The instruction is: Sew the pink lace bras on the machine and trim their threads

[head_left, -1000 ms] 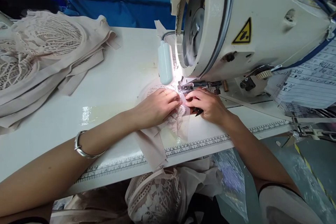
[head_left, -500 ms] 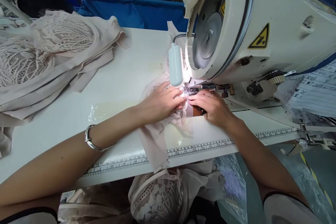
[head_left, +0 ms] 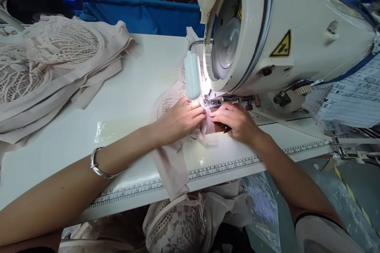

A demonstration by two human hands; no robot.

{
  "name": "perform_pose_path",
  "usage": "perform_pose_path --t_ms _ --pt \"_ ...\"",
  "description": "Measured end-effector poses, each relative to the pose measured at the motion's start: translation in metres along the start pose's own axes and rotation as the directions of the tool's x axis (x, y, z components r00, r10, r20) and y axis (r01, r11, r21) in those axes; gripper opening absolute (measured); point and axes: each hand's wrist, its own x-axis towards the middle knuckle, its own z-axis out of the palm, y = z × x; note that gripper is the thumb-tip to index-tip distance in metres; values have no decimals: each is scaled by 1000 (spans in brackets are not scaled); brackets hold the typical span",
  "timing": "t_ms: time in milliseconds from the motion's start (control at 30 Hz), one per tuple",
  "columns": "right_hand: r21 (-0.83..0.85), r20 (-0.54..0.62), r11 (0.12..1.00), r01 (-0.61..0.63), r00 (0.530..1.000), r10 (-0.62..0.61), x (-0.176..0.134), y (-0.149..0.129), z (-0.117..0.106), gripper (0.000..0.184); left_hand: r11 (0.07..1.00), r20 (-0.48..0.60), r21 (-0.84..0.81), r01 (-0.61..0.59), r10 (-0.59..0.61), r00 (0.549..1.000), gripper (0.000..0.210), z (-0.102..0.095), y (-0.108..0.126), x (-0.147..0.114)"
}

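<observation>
Beige lace bra (head_left: 170,104) lies under the needle area of a white sewing machine (head_left: 258,31), with a loose strap (head_left: 172,170) draped over the table's front edge. My left hand (head_left: 184,120) presses on the lace with its fingers bent and close together, left of the presser foot (head_left: 212,103). On the other side, my right hand (head_left: 236,122) has its fingertips on the pale fabric edge (head_left: 210,122), just in front of the foot. Dark pointed tips, apparently thread snips (head_left: 226,129), stick out from beneath its palm. The snips' handles are hidden.
A lit lamp (head_left: 192,77) hangs close above my left fingers. More lace bras (head_left: 65,43) are heaped at the left, and another bra (head_left: 175,225) lies below the table edge. A ruler strip (head_left: 219,172) runs along the front. Written papers (head_left: 353,95) hang right.
The view has shifted, bringing the machine leftward in the picture. The lace at the front has drawn up toward the foot, and a small gap shows between my fingertips.
</observation>
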Motion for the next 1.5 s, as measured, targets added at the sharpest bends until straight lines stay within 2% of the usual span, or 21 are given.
perform_pose_path --t_ms 100,267,467,567,700,767,900,1067,1400,1500 --pt "-6 7 1000 5 1000 -5 1 -1 -1 25 1000 14 9 0 -1 1000 29 0 0 0" --pt "-45 -8 999 -23 1000 23 -1 0 1 38 996 4 86 32 -33 999 30 0 3 1" --pt "-49 20 999 4 1000 -3 -1 1 1 28 993 0 117 35 -35 999 27 -2 4 0" --pt "-53 29 998 -30 999 32 -1 1 2 28 991 -4 125 56 -56 998 22 -3 4 -1" --pt "-42 -8 998 -45 999 44 -2 2 4 30 986 10 135 94 -96 995 25 -3 7 0" --pt "-25 -28 999 -41 999 40 -3 3 5 32 994 22 88 67 -69 997 24 -2 10 1" --pt "33 2 998 -52 999 52 -4 3 4 27 995 67 -70 -65 70 995 30 1 15 2" --pt "10 52 996 -91 995 90 -5 1 0 17 999 87 22 -46 44 995 34 2 17 0" --pt "6 1 997 -77 997 77 -5 5 0 37 998 -39 65 9 -6 999 33 9 11 0" --pt "29 -18 999 -46 999 46 -4 3 0 35 999 -66 53 1 3 998 31 8 9 1"
